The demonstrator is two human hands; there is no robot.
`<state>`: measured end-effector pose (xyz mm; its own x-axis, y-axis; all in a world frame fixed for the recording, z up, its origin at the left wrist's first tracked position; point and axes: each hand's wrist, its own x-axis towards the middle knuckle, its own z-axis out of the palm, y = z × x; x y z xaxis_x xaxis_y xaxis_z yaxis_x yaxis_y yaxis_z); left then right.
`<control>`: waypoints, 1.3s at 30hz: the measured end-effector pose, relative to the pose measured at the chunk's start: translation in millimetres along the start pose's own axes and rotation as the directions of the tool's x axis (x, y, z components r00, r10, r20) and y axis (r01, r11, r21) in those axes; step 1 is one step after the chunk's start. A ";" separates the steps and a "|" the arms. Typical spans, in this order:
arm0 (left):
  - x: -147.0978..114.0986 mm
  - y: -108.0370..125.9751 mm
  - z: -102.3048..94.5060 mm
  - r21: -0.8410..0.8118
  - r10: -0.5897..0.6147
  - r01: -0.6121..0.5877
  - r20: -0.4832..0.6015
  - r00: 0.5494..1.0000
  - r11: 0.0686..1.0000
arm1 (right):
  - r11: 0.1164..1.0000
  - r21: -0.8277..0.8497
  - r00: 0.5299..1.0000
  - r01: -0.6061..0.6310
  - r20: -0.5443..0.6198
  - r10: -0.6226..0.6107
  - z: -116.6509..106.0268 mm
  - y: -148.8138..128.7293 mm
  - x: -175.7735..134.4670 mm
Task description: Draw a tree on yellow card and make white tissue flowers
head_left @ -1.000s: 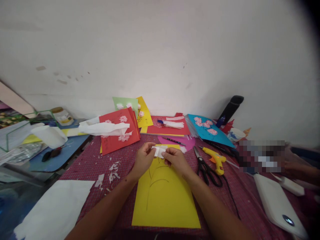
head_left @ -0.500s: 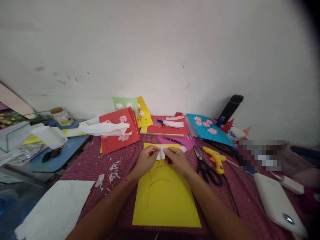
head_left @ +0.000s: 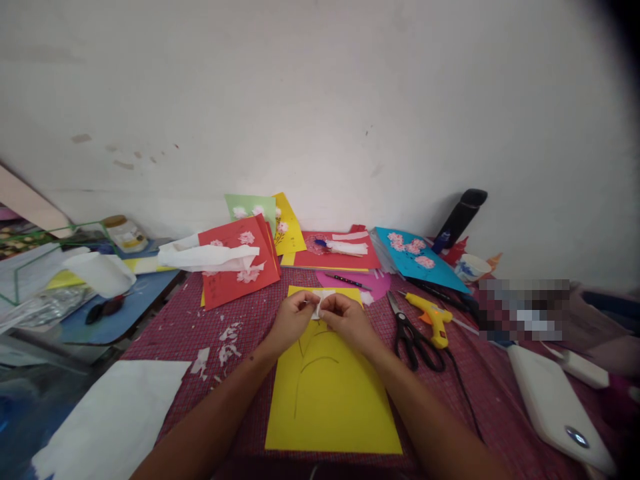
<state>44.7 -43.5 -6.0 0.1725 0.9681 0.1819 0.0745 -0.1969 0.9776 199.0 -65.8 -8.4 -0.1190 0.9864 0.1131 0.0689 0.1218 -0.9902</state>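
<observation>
Both hands meet over the top of a yellow sheet of paper (head_left: 340,407) that has dark curved lines drawn on it. Between the fingertips is a small piece of white tissue paper (head_left: 317,311), bunched and partly hidden. My left hand (head_left: 295,320) pinches its left side. My right hand (head_left: 347,321) pinches the other side, with the thumb and fingers almost touching those of the left. A small white scrap (head_left: 367,298) lies just beyond my right hand, on a pink round paper (head_left: 383,283).
Scissors (head_left: 413,337) and a yellow glue gun (head_left: 439,323) lie right of the sheet. White paper (head_left: 115,413) and torn scraps (head_left: 229,347) lie left. Behind are red (head_left: 240,253) and blue (head_left: 425,257) flower cards, a pen (head_left: 347,281) and a white power bank (head_left: 555,407).
My right hand has moved slightly left, closer to the left one. The white tissue piece, flat and spread before, is now gathered between the fingers.
</observation>
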 end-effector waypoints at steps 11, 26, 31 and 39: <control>-1.1 -9.9 -0.9 -0.278 -0.140 0.196 0.209 0.968 0.940 | 0.995 -0.094 0.991 0.017 -0.129 -0.030 -3.4 4.0 2.1; -0.9 -6.2 0.1 -0.300 -0.128 0.197 0.233 0.964 0.933 | 0.997 -0.062 0.995 -0.049 -0.090 0.043 -7.8 -2.0 3.3; -1.0 -5.8 0.6 -0.297 -0.114 0.172 0.203 0.972 0.939 | 0.997 -0.080 0.998 -0.017 -0.061 0.012 -8.1 1.4 4.4; 0.2 -7.2 0.4 -0.292 -0.072 0.132 0.209 0.975 0.947 | 0.995 -0.048 0.996 -0.084 -0.033 0.082 -9.2 3.3 3.7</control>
<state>44.6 -41.9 -13.0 0.3680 0.9260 0.0848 -0.1931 -0.0131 0.9811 207.9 -60.7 -10.4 -0.0805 0.9962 0.0341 0.1260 0.0441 -0.9911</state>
